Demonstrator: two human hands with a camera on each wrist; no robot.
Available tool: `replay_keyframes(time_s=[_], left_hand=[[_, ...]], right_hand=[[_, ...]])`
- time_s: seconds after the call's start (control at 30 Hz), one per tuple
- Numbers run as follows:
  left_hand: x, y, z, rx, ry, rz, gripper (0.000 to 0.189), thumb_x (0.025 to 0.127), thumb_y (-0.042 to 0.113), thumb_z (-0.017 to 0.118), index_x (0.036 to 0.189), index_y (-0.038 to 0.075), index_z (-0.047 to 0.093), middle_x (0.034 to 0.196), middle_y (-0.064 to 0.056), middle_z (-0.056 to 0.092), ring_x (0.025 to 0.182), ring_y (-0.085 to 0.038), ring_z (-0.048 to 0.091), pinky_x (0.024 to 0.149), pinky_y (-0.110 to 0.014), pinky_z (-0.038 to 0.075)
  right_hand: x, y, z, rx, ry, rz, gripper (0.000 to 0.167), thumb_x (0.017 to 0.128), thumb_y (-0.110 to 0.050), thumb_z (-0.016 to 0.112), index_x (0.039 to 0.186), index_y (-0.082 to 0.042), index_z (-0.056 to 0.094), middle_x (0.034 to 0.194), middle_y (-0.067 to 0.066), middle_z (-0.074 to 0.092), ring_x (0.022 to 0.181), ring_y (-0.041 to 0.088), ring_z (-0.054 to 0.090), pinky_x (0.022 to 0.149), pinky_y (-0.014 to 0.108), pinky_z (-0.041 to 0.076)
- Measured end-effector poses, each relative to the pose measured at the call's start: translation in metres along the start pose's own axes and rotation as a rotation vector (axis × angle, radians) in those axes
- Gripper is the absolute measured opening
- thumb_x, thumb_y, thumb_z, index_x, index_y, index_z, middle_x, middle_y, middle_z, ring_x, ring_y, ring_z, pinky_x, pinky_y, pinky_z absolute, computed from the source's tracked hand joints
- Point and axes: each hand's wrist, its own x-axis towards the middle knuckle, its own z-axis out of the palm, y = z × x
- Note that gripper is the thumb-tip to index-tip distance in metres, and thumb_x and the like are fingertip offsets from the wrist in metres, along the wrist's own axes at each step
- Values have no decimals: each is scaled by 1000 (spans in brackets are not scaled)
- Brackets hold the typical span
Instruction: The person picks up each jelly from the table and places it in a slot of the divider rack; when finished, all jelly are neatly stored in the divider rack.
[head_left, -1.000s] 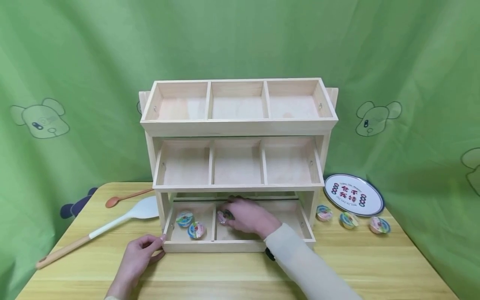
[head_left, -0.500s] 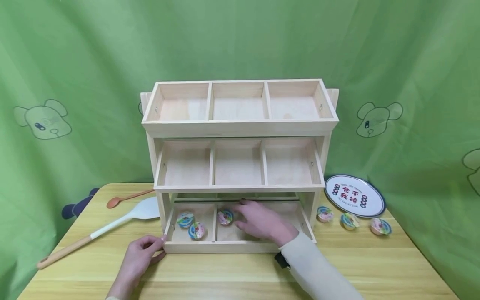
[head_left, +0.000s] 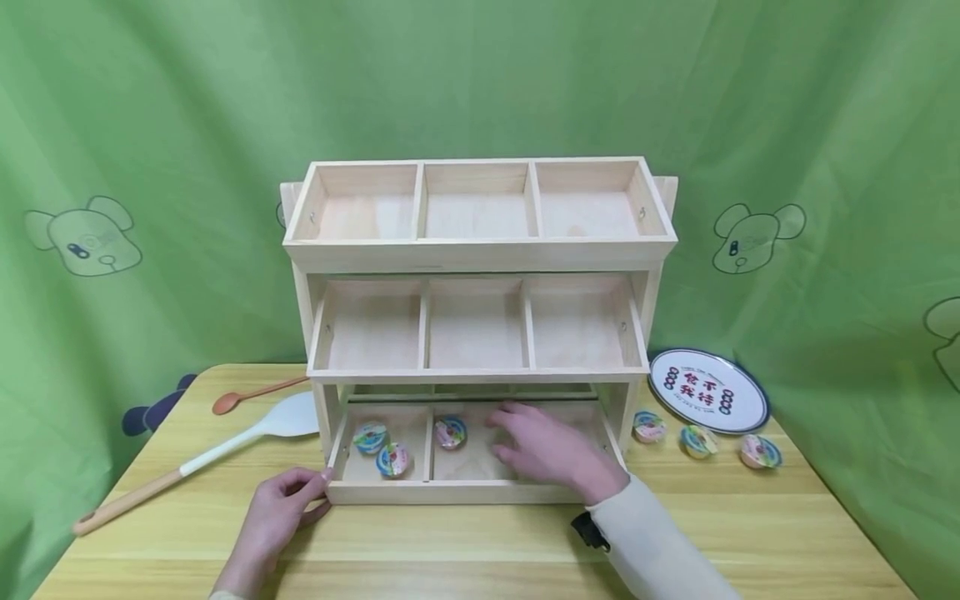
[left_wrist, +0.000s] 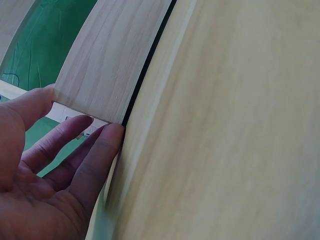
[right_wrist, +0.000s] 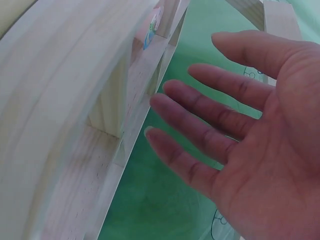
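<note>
A three-tier wooden storage rack [head_left: 480,256] stands on the table, each tier divided into three compartments. At its bottom tray [head_left: 480,493], my left hand [head_left: 281,512] grips the front left corner; the left wrist view has the thumb on the upper edge and fingertips at the lower corner. My right hand [head_left: 551,446] hovers over the bottom tray's right part, fingers spread with nothing in them. Two jelly cups [head_left: 393,460] lie in the bottom left compartment. Another jelly cup [head_left: 451,432] sits in the bottom middle compartment, left of my right hand.
Right of the rack are three more jelly cups [head_left: 698,442] and a white oval plate [head_left: 708,390] with a blue rim. On the left lie a white spatula [head_left: 247,437] with a wooden handle and a small reddish-brown spoon [head_left: 236,402]. A green curtain [head_left: 480,83] hangs behind.
My right hand has let go of a jelly cup in the bottom middle compartment and drawn away to the right. The left hand has stayed at the tray corner.
</note>
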Motion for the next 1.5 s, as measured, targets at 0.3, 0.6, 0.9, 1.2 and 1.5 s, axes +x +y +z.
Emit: replay_keyframes(time_s=[0.3,0.6,0.9,1.2,1.5], left_hand=[[0,1,-1,-7,-5,5,30,92,19,71,100,-10,67,104,-15,60,94,-20,62,84,-31,60],[-2,1,0,-13,-1,8,29,93,17,70,100,-11,66,104,-16,60,93,-21,61,84,-32,60],[-2,1,-1,-3,-4,24,24,94,14,69,97,-10,70,104,-15,63,95,-20,62,84,-31,60],[-3,-2,-2,3,-3,19,27,94,16,69,100,-10,70,109,-18,63,97,-20,63,84,-30,60],[-2,0,0,0,7,25,27,94,15,69,99,-11,70,107,-17,64,95,-19,63,84,-30,60]], right_hand=[[-19,9,-7,14,43,16,37,95,-21,65,127,-3,61,134,21,54,120,38,53,104,54,46],[-39,21,-10,-15,90,53,41,93,-18,68,130,-4,60,132,17,58,118,35,55,103,53,48],[-64,34,-24,-2,110,103,38,94,-23,67,127,-5,62,128,15,60,118,36,54,102,56,47],[-91,57,-34,83,140,114,38,94,-25,66,126,-4,62,117,8,66,105,27,62,90,51,56],[-115,77,-43,113,194,154,32,92,-16,70,121,-3,65,112,7,67,100,25,63,87,48,58]])
